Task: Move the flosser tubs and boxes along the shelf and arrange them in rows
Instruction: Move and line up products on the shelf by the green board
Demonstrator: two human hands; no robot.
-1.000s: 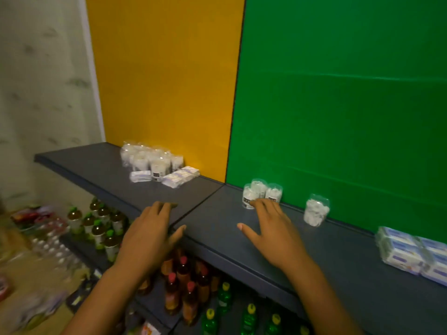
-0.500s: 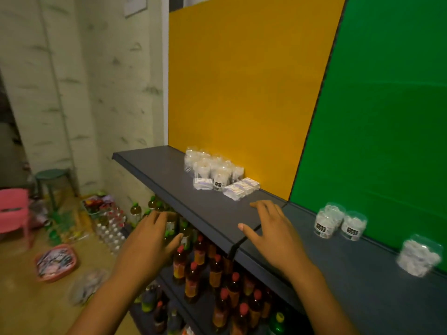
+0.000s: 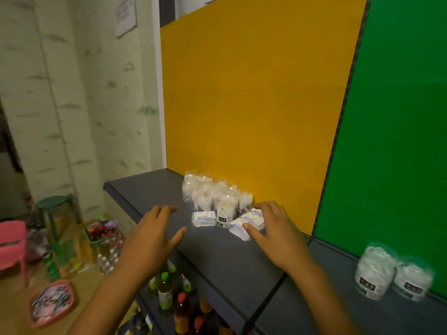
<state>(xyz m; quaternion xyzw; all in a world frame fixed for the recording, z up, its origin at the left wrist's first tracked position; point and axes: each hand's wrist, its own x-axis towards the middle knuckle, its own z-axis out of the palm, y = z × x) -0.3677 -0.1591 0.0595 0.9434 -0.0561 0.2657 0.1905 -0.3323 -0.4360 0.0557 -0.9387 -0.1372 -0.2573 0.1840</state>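
Note:
Several clear flosser tubs (image 3: 212, 194) stand bunched on the dark shelf (image 3: 217, 252) against the yellow panel. One tub with a black label (image 3: 223, 212) stands at the front of the bunch. A small white box (image 3: 204, 218) lies flat to its left. A stack of white boxes (image 3: 244, 222) lies to its right, and my right hand (image 3: 273, 234) reaches over it with fingers spread, the thumb touching the front box. My left hand (image 3: 154, 234) hovers open over the shelf's front edge, left of the boxes. Two more tubs (image 3: 391, 276) stand further right before the green panel.
Bottles (image 3: 179, 301) fill the lower shelves under my arms. On the floor at the left are a green stool (image 3: 52, 206), a pink chair (image 3: 12, 240), a green basket (image 3: 99, 230) and a pink basket (image 3: 50, 302). The shelf's left end (image 3: 113, 187) is bare.
My view and both hands have swung left along the shelf. The right hand went from the bare shelf near the seam to the box stack; the left hand now sits over the shelf edge.

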